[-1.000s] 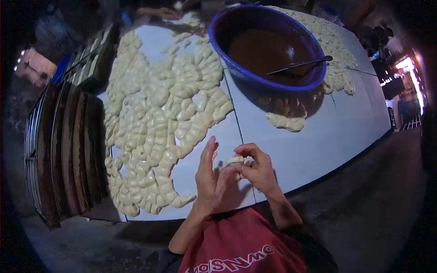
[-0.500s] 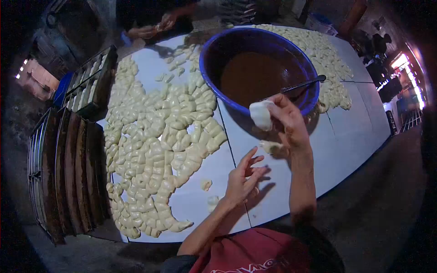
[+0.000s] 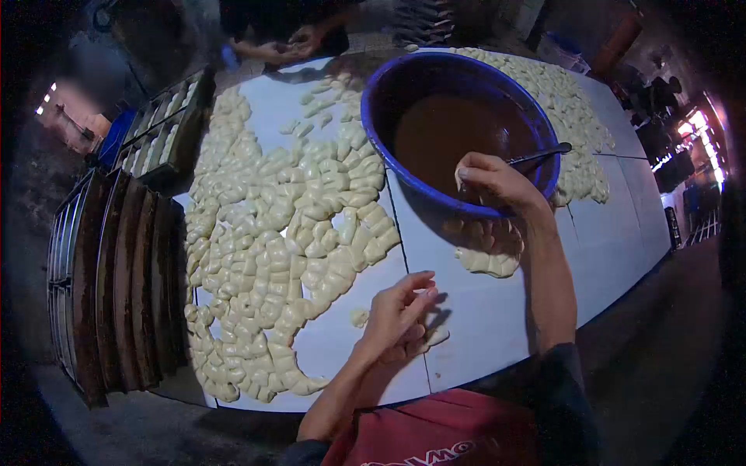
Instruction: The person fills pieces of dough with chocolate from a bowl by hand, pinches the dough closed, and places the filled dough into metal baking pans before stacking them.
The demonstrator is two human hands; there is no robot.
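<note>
My right hand [image 3: 497, 185] is at the near rim of a blue tub [image 3: 391, 165] of brown filling [image 3: 435, 128]. Its fingers are pinched on a dough piece, of which only a pale bit [image 3: 459, 180] shows. My left hand [image 3: 395, 317] hovers low over the table, thumb and forefinger stretched out and apart. Partly beneath it lies a pale dough piece [image 3: 437, 337], with a small dough scrap [image 3: 359, 317] to its left. Between my hands and the tub, a small cluster of dough pieces [image 3: 489, 260] lies by my right forearm. A dark-handled utensil [image 3: 548, 152] leans across the tub's right rim.
Many pale dough pieces [image 3: 272, 256] cover the left of the white table [image 3: 606, 241], and more dough [image 3: 571, 116] lies behind the tub. Stacked trays [image 3: 128, 279] and a dark crate [image 3: 167, 128] stand at left. Another person's hands [image 3: 291, 48] are at the far edge.
My right hand has moved up to the tub's rim, and the dough piece in it is now mostly hidden by the fingers. My left hand has stayed low over the table.
</note>
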